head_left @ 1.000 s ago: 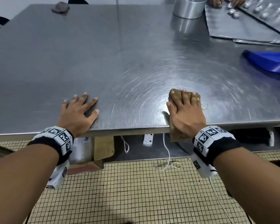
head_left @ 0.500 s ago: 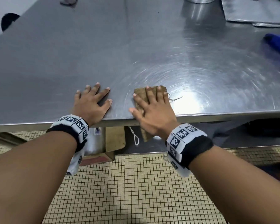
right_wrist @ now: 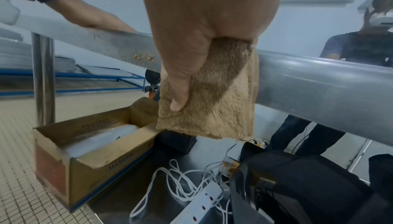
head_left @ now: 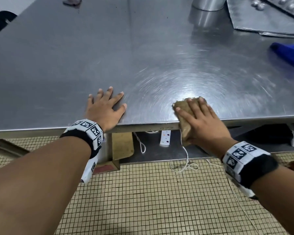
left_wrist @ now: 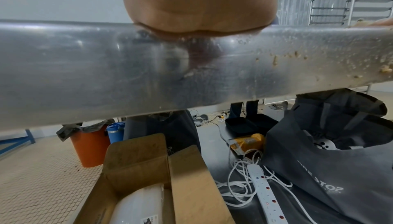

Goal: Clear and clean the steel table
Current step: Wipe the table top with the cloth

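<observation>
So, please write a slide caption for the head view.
Right hand presses brown cloth over steel table edge; left hand rests flat.

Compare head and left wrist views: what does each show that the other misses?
Head only: the tabletop, left hand flat on it, right hand pressing a brown cloth at the edge, a metal pot and blue object farther back.
Left wrist only: crumbs stuck on the table's front edge, an orange bin, a dark bag.
Both: power strip, cardboard box below.
</observation>
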### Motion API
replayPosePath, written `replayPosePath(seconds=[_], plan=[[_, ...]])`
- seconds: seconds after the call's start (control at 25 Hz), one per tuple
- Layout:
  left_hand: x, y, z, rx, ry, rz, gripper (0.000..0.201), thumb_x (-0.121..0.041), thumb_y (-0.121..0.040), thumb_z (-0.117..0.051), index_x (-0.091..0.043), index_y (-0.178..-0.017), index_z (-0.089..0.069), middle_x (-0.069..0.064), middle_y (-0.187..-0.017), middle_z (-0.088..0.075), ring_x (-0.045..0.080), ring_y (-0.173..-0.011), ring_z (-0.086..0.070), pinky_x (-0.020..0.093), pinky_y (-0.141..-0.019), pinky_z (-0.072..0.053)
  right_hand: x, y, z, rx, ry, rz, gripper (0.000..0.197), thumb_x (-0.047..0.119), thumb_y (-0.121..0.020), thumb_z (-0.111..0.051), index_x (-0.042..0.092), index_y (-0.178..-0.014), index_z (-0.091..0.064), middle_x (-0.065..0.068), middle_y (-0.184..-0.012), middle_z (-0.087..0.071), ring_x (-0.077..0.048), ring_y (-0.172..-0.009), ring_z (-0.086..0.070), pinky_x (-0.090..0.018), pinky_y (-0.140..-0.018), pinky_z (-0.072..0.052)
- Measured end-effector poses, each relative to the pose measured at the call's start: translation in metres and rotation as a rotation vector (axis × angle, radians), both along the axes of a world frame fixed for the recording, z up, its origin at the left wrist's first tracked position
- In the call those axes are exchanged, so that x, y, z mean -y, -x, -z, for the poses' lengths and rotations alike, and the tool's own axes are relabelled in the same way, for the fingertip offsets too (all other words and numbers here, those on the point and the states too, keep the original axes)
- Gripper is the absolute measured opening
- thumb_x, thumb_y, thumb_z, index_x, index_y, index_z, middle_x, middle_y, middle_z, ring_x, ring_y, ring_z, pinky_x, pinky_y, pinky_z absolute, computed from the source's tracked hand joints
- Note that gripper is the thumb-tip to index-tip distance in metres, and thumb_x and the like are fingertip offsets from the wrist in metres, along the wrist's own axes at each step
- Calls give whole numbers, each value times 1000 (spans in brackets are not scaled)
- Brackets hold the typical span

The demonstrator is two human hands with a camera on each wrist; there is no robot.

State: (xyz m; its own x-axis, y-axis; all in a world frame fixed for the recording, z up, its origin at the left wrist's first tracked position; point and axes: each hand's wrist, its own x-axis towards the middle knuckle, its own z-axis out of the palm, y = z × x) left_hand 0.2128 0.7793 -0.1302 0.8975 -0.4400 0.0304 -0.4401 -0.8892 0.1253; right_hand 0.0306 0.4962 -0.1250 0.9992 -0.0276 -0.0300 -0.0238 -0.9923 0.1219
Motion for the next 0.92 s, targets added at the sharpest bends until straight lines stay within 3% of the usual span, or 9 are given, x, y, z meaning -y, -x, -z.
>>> replayPosePath(seconds=[0.12,0.24,0.36,0.56,0.76,0.92], plan=[[1,1,-1,-4,9,-1,61,-65,-92,-22,-45,-149,-27,-5,-163,-16,25,-150,-8,51,-120,-3,10,0,4,-18,56,56,123,55,-62,-80,37,-151,3,-14,-160,-5,-42,-146,-1,-49,-118,-5],[1,1,-1,-17,9,-9,62,-66,-91,-21,-46,-149,-26,-5,-163,-14,24,-150,-6,51,-120,-1,0,-4,11,77,58,106,116,56,-57,-83,33,-150,-18,-17,-155,-24,-46,-142,-16,-56,-115,-18],[1,2,-2,-22,8,-11,61,-66,-92,-20,-46,-149,-24,-6,-164,-12,24,-151,-4,51,-120,0,-10,-9,16,147,45,146,112,52,-55,-86,31,-146,-26,-19,-149,-35,-51,-136,-28,-61,-110,-27],[2,4,-4,-30,-3,-11,62,-66,-92,-18,-46,-150,-22,-6,-164,-10,24,-151,-4,51,-120,0,-21,-15,17,171,31,168,107,53,-56,-85,29,-145,-29,-21,-148,-37,-53,-134,-30,-62,-109,-26],[2,6,-7,-52,-3,-10,61,-66,-93,-18,-46,-150,-20,-6,-164,-8,24,-151,-2,51,-120,1,-62,-36,7,101,-22,82,101,51,-71,-74,31,-151,-16,-19,-157,-17,-49,-142,-11,-58,-117,-9],[3,7,-10,-65,-2,-10,60,-64,-94,-19,-45,-151,-20,-6,-164,-7,24,-151,-1,51,-120,2,-76,-49,7,79,-34,40,109,62,-66,-73,34,-150,-11,-18,-158,-13,-48,-143,-8,-58,-117,-8]])
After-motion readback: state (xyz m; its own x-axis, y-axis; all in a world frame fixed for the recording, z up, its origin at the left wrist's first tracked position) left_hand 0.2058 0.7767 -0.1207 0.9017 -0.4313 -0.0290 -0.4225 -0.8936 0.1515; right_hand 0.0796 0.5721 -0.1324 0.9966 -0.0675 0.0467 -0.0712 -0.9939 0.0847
